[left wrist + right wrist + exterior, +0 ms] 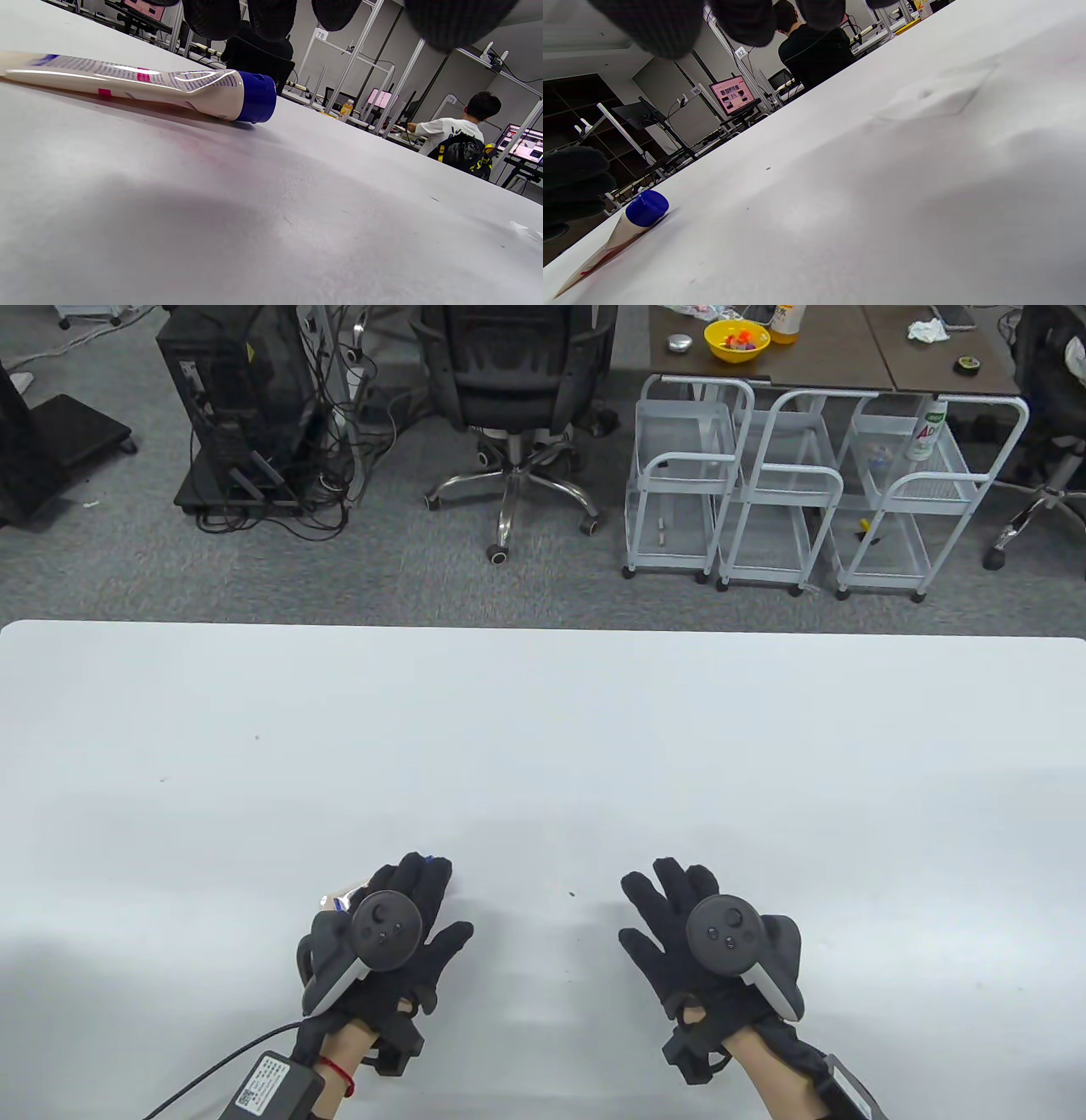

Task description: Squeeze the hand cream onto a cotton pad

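Observation:
The hand cream tube (127,82) is cream-coloured with a blue cap (256,97) and lies flat on the white table (543,746). In the table view my left hand (416,899) hovers over it with the fingers spread. Only the cap (438,860) and the tube's tail (339,899) peek out. The left wrist view shows the fingertips (271,17) above the tube, not touching it. My right hand (666,912) is open and empty, to the right. A square white cotton pad (933,97) lies flat on the table in the right wrist view. The tube (606,241) shows there too.
The table's far edge (543,626) runs across the middle of the view. Beyond it on the floor stand an office chair (517,407), white wire carts (797,492) and a computer tower (237,407). A cable (212,1073) trails from my left wrist.

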`<action>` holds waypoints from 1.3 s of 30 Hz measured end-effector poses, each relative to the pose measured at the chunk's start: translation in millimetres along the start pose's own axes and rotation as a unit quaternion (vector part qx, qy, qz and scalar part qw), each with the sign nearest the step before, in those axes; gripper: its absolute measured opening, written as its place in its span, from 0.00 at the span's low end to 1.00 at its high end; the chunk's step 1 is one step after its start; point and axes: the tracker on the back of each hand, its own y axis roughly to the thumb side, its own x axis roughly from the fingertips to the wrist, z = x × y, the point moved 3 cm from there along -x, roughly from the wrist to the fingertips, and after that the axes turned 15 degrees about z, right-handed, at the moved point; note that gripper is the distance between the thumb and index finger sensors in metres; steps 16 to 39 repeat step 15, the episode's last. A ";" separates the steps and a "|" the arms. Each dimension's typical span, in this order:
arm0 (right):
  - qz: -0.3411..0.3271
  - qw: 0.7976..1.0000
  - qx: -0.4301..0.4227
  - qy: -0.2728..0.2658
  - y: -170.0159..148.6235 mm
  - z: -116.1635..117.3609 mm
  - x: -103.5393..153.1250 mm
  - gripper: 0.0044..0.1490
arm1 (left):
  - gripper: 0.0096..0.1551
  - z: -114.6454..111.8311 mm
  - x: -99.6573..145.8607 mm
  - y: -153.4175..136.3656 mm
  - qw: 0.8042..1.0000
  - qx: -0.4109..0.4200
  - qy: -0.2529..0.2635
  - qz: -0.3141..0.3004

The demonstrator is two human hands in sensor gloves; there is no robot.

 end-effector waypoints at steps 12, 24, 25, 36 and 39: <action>0.006 1.000 0.010 0.011 1.2 3.4 0.1 0.42 | 0.47 -1.0 0.3 1.1 1.000 -0.011 -0.006 0.000; 0.007 1.000 0.012 0.012 1.3 3.6 0.0 0.42 | 0.46 -1.3 0.1 1.1 1.000 -0.013 -0.008 0.002; 0.007 1.000 0.012 0.012 1.3 3.6 0.0 0.42 | 0.46 -1.3 0.1 1.1 1.000 -0.013 -0.008 0.002; 0.007 1.000 0.012 0.012 1.3 3.6 0.0 0.42 | 0.46 -1.3 0.1 1.1 1.000 -0.013 -0.008 0.002; 0.007 1.000 0.012 0.012 1.3 3.6 0.0 0.42 | 0.46 -1.3 0.1 1.1 1.000 -0.013 -0.008 0.002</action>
